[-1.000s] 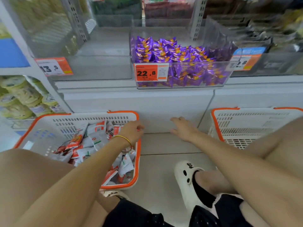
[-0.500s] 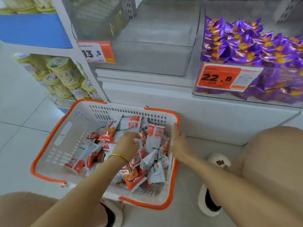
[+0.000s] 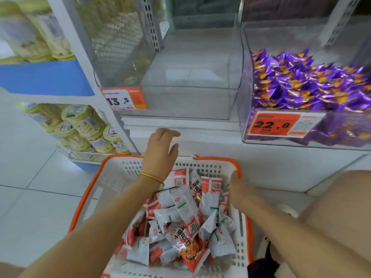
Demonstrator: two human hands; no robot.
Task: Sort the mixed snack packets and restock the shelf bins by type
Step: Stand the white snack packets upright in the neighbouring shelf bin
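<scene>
A white basket with an orange rim sits on the floor in front of me, heaped with several red-and-white snack packets. My left hand hovers above the basket's far rim with loosely bent fingers, and no packet shows in it. It is just below a clear shelf bin that has nothing in it and bears a 13.5 price tag. My right hand grips the basket's right rim near the far corner. The bin to the right is full of purple packets.
Stacks of pale yellow round packs fill the lower shelf at left, beside a white upright post. White floor tiles lie to the left of the basket. My bare knee and a shoe crowd the right side.
My left hand has lifted out of the packets and up past the basket's far rim toward the clear 13.5 bin. The right hand stays on the basket's right rim. The view has dropped closer.
</scene>
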